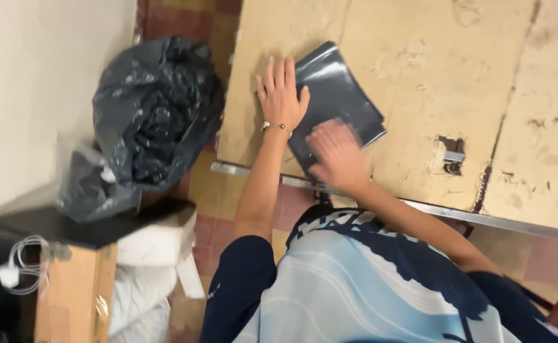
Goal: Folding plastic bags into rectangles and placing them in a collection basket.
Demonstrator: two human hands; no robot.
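A dark grey plastic mailer bag (342,89) lies flat near the front edge of a worn beige table (431,57). My left hand (282,95) rests palm down, fingers spread, on the bag's left edge; a thin bracelet sits on that wrist. My right hand (336,155) presses flat on the bag's near corner and is blurred by motion. Neither hand grips anything.
A full black rubbish bag (155,108) stands on the floor left of the table. A cardboard box (72,292), white plastic bags (145,286) and a white cable (21,263) sit lower left. The table has a hole (450,155) and a metal front rim (482,219).
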